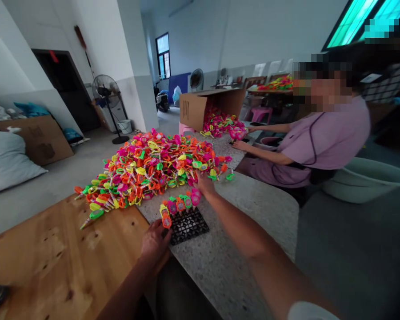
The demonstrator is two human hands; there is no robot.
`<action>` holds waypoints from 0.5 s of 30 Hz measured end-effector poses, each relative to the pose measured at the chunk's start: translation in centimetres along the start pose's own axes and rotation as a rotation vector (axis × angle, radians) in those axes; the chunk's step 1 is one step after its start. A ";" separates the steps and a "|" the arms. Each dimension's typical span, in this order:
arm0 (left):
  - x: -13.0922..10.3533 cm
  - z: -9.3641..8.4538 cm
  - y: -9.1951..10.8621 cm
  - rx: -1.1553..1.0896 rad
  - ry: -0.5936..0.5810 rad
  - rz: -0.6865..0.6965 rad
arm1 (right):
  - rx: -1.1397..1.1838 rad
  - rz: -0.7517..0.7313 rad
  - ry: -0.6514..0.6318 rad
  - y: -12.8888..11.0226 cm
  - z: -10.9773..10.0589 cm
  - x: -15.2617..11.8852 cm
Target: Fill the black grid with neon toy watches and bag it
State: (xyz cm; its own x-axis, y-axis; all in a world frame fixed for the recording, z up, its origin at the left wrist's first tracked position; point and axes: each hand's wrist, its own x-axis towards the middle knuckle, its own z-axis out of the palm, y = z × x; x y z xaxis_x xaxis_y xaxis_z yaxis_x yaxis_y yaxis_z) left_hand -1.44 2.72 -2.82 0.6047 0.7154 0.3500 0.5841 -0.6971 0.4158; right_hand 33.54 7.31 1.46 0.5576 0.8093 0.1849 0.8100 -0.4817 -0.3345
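A large heap of pink, orange, green and yellow toy watches (pixel 153 164) covers the far part of the tables. In front of it lies a black lattice tray (pixel 189 226), with several watches (pixel 180 204) standing along its far and left edges. My left hand (pixel 155 240) is at the tray's left corner, fingers bent beside an orange watch (pixel 166 221); whether it grips that watch or the tray is unclear. My right hand (pixel 205 183) reaches to the near right edge of the heap, its fingertips partly hidden among the watches.
At the right sits a person in a pink shirt (pixel 333 133), hands near pink watches. An open cardboard box (pixel 193 111) spills more watches. A pale tub (pixel 370 178) stands behind the person. Wooden tabletop (pixel 63 253) spans the left.
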 end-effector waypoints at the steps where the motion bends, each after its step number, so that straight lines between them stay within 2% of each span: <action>1: 0.0 0.1 0.0 -0.003 0.001 -0.006 | -0.012 -0.021 -0.013 0.2 0.2 0.0; 4: -0.1 0.2 -0.1 -0.011 0.014 -0.011 | -0.004 -0.052 -0.012 1.1 0.4 -1.0; 7: -0.1 0.2 -0.1 -0.019 0.030 -0.006 | 0.015 -0.095 -0.030 2.2 0.2 -3.1; 11: -0.2 0.1 -0.1 -0.043 0.031 -0.006 | -0.012 -0.080 -0.113 4.5 -1.0 -6.8; 15: -0.2 -0.2 0.2 -0.029 0.070 -0.044 | -0.083 -0.097 -0.264 7.3 -2.8 -10.1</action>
State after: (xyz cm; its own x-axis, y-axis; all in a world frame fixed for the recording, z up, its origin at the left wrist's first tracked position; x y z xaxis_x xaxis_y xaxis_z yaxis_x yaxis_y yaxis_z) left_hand -1.60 2.40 -2.61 0.5388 0.7478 0.3880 0.5931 -0.6638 0.4556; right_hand 34.37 -5.32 -0.23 0.4195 0.9069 -0.0383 0.8752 -0.4153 -0.2481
